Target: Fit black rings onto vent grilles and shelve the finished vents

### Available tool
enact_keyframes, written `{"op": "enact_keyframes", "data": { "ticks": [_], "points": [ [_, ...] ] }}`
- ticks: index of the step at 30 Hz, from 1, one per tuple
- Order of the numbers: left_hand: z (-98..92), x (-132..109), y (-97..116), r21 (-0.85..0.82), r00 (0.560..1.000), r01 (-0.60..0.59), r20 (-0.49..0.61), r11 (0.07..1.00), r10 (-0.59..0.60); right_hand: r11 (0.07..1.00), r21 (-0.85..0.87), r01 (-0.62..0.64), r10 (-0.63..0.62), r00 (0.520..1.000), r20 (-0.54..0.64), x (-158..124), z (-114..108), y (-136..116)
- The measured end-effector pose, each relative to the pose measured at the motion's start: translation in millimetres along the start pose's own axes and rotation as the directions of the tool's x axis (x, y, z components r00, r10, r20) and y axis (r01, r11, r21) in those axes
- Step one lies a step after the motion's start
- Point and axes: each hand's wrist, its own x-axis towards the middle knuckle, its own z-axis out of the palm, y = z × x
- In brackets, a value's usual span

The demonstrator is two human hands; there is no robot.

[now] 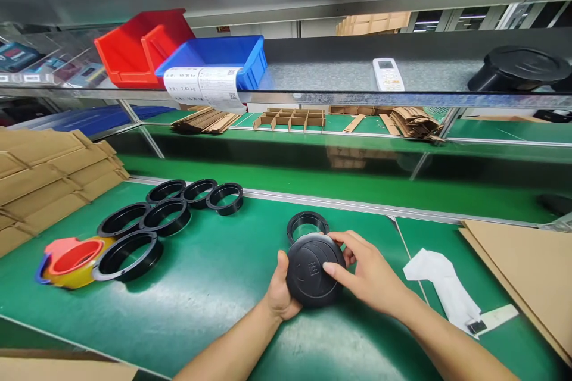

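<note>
My left hand (279,292) grips a round black plastic cap (310,277) from its left edge and underneath, just above the green mat (210,286). The fingers of my right hand (369,274) rest on the cap's domed face and right rim. A black plastic ring (307,224) lies on the mat right behind the cap, apart from both hands.
Several black rings (147,223) lie in a group at the left, beside a tape dispenser (71,262). Flat cardboard stacks (49,181) sit far left, a cardboard sheet (531,274) and white paper (447,286) at the right. Red (134,47) and blue bins (223,56) stand on the shelf.
</note>
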Motion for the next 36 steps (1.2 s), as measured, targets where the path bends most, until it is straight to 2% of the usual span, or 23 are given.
{"op": "enact_keyframes", "data": {
  "ticks": [7, 12, 15, 18, 21, 23, 25, 27, 29, 36],
  "points": [
    [-1.5, -4, -11, 0.064, 0.999, 0.004, -0.039, 0.998, -0.002, 0.993, -0.098, -0.062, 0.06, 0.998, -0.029, -2, 16, -2],
    [5.4, -6, -23, 0.208, 0.976, -0.128, -0.148, 0.97, 0.161, 0.971, -0.174, -0.165, 0.155, 0.985, -0.073, -2, 27, -4],
    [10.0, -6, -27, 0.289, 0.949, -0.218, -0.159, 0.932, 0.271, 0.965, -0.19, -0.178, 0.167, 0.983, -0.074, -3, 34, -7],
    [11.0, -7, -29, 0.347, 0.937, -0.25, -0.15, 0.904, 0.317, 0.95, -0.244, -0.192, 0.176, 0.981, -0.086, -3, 36, -11],
    [9.3, -8, -28, 0.282, 0.956, -0.196, -0.157, 0.939, 0.247, 0.961, -0.213, -0.174, 0.172, 0.985, -0.031, -3, 24, -10],
    [9.2, -9, -25, 0.169, 0.98, -0.119, -0.14, 0.978, 0.144, 0.991, -0.067, -0.119, 0.126, 0.985, 0.114, -2, 6, -4],
    [11.0, -8, -22, 0.078, 0.99, -0.087, -0.101, 0.993, 0.094, 0.989, 0.112, -0.095, 0.069, 0.974, 0.214, 0, -16, 4],
    [13.8, -7, -19, 0.041, 0.991, -0.114, -0.068, 0.993, 0.117, 0.977, 0.182, -0.113, 0.078, 0.979, 0.19, 1, -34, 10],
    [16.1, -5, -16, 0.025, 0.991, -0.122, -0.046, 0.992, 0.123, 0.98, 0.143, -0.139, 0.12, 0.984, 0.133, 3, -44, 13],
    [18.2, -3, -11, -0.005, 0.997, -0.081, -0.018, 0.997, 0.081, 0.986, 0.052, -0.159, 0.151, 0.979, 0.133, 7, -43, 14]
  ]
}}
